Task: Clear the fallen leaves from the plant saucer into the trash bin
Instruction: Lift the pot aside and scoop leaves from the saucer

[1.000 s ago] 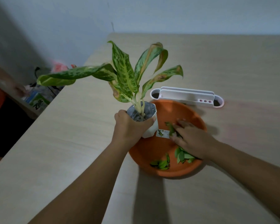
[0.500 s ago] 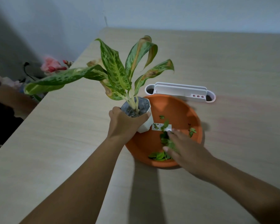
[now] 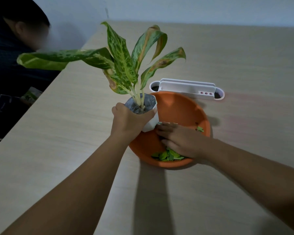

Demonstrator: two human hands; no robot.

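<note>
Pale blue-grey wall (image 3: pixel 193 7) closes off the far side of the room, and a light wood-grain table (image 3: pixel 244 56) runs from it towards the camera, its left edge slanting down and left. Past that edge, at far left, another person (image 3: pixel 10 65) in dark clothing bends forward, and a green-and-white carton (image 3: pixel 31 95) shows lower down beside them. On the table, just beyond the saucer, lies a long white desk organizer (image 3: pixel 185 88) with a round hole at each end and three small pink dots on its front.

The orange plant saucer (image 3: pixel 176 107) sits mid-table, near the organizer. At its left rim stands the white pot (image 3: pixel 151 124), holding a plant (image 3: pixel 124 65) with mottled green leaves, some browned at the edges, one reaching far left over the table edge. The left hand (image 3: pixel 127 121) grasps the pot, fingers and thumb wrapped round its upper part; the hand hides whether the base rests on the saucer.

The right hand (image 3: pixel 180 139) lies inside the saucer, fingers stretched out fairly flat and pointing towards the pot, blurred at the tips. The fallen leaves (image 3: pixel 166 156) are heaped against the saucer's near wall, partly under that hand. One stray leaf (image 3: pixel 200 129) lies near the right rim.
</note>
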